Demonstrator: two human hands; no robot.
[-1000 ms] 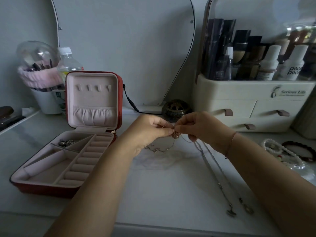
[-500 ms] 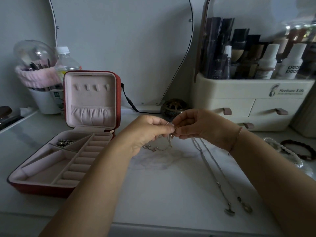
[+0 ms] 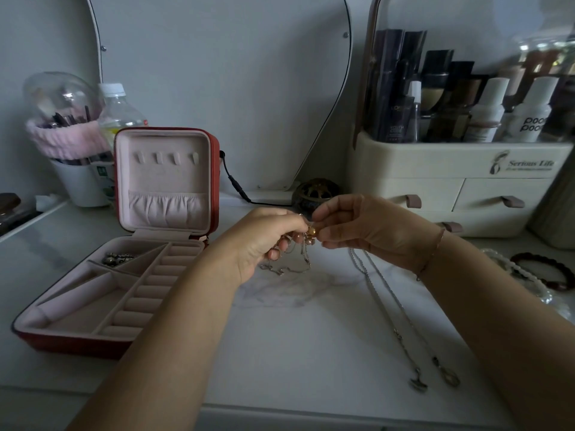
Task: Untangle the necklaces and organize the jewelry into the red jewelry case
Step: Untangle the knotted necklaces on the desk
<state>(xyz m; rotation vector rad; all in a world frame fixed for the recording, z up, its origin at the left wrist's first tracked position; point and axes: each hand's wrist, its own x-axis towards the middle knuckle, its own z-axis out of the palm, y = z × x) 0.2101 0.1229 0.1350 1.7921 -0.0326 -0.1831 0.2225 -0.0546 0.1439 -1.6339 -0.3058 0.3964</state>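
Between the two hands hangs the tangled gold necklace point(image 3: 309, 234). The left hand point(image 3: 264, 244) and right hand point(image 3: 367, 233) nearly meet, each pinching it at the beaded pendant, and its chain trails below the left fingers. Left of the left hand sits the open red jewelry case point(image 3: 214, 169). Under the right wrist lie two silver necklaces point(image 3: 392, 309), laid straight. A hard pull apart would likely tighten the knot or snap fine links, and a slipped pinch could drop it onto those silver chains. Beyond the right hand, the cosmetics organizer point(image 3: 435, 169) reads "Serious Life", and a white bottle point(image 3: 532, 116) shows "poo poo", cut off.
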